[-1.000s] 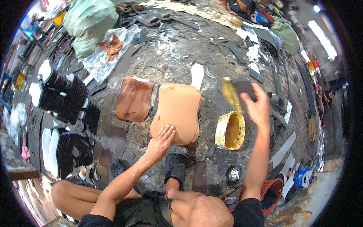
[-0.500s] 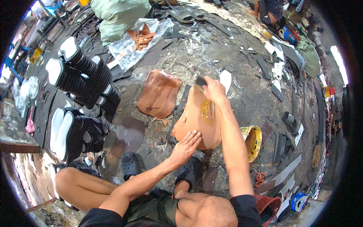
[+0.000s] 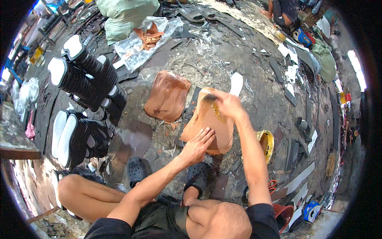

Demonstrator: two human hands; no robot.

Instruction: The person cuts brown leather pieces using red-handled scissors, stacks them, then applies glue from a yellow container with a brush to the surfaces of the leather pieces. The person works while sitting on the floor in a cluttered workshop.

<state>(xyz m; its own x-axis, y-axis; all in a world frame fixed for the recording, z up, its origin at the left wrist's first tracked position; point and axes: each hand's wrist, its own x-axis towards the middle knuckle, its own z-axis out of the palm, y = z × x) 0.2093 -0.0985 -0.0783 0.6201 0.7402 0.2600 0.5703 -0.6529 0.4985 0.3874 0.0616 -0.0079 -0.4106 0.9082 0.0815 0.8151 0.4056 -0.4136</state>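
A tan, leather-like sheet [image 3: 199,123] lies on the floor in front of my feet, apparently the top of a small stack. My left hand [image 3: 197,145] rests on its near part, fingers extended and palm down. Near its far end, my right hand [image 3: 230,105] is closed on a small dark spreader [image 3: 209,97], blurred by motion and partly covered by the fingers. Wet yellowish glue [image 3: 218,113] coats part of the sheet beside that hand. To the right of the sheet, a yellow glue-stained tub [image 3: 266,146] lies with its mouth tilted, partly behind my right forearm.
Another stack of brown sheets [image 3: 167,95] lies left of the work. Piled black soles with white tops [image 3: 83,75] stand farther left. Orange-handled scissors [image 3: 272,186] and a red basket [image 3: 283,217] are near my right arm. Scraps litter the floor; another person [image 3: 284,12] sits far right.
My right hand has drawn the spreader from the sheet's far edge inward onto its surface. The left hand stays pressed on the sheet, shifted slightly.
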